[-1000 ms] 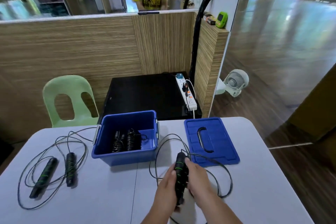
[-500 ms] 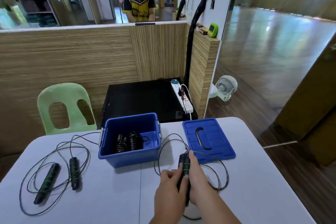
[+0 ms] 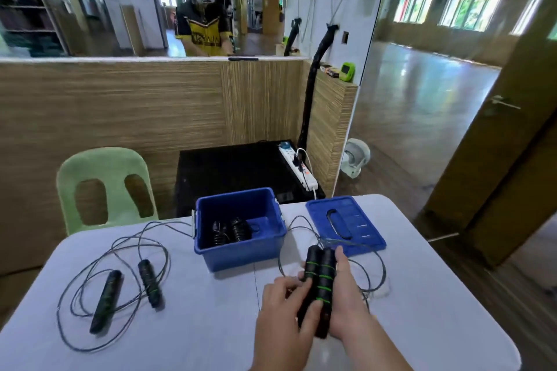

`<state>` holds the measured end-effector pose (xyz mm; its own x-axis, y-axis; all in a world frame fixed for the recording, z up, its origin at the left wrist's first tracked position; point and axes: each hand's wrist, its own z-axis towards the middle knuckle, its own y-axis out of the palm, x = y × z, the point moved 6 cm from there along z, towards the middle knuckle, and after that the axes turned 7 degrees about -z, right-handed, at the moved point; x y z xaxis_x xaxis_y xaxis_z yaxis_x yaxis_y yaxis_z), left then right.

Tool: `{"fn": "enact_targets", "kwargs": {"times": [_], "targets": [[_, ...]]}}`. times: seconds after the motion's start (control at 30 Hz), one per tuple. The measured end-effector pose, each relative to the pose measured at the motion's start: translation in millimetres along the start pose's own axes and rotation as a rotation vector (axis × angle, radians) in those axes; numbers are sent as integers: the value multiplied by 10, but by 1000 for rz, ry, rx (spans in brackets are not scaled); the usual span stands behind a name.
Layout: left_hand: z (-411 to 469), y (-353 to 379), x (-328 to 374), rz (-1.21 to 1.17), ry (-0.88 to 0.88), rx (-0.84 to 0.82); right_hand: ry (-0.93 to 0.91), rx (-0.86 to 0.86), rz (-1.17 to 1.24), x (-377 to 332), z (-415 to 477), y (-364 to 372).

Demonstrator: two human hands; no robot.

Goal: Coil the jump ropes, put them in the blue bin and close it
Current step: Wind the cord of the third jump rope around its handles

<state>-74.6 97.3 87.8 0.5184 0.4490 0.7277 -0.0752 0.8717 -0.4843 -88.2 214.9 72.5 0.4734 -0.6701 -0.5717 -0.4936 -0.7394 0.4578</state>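
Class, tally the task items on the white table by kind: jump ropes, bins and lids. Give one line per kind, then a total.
Jump ropes: 3 (coiled rope in the bin, loose rope on the left, rope held by left hand and right hand at)
Blue bin: 1
Blue lid: 1
Total: 5
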Motion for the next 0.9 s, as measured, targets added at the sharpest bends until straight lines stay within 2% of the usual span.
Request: {"fn": "enact_targets", "kwargs": {"times": [0.23, 0.33, 0.5, 0.6, 0.73, 0.83, 0.9], "targets": [[0, -238, 370, -25, 147, 1, -88, -81, -25, -154, -469, 145], [46, -328, 505, -86, 194, 30, -123, -117, -130, -302, -663, 185], [494, -602, 795, -211, 19, 59, -157, -241, -433, -484, -919, 206], [830, -812, 1090, -285, -9, 88, -154, -285, -650, -622, -1082, 195], [1220, -841, 1348, -405, -79, -156, -188, -394, -1037, -853, -1344, 328], [1398, -815, 1424, -414, -156, -355, -324, -426, -1296, -1083, -1523, 497], [1449, -850, 1501, -358, -172, -406, -437, -430, -1444, -1266, -1645, 624]]}}
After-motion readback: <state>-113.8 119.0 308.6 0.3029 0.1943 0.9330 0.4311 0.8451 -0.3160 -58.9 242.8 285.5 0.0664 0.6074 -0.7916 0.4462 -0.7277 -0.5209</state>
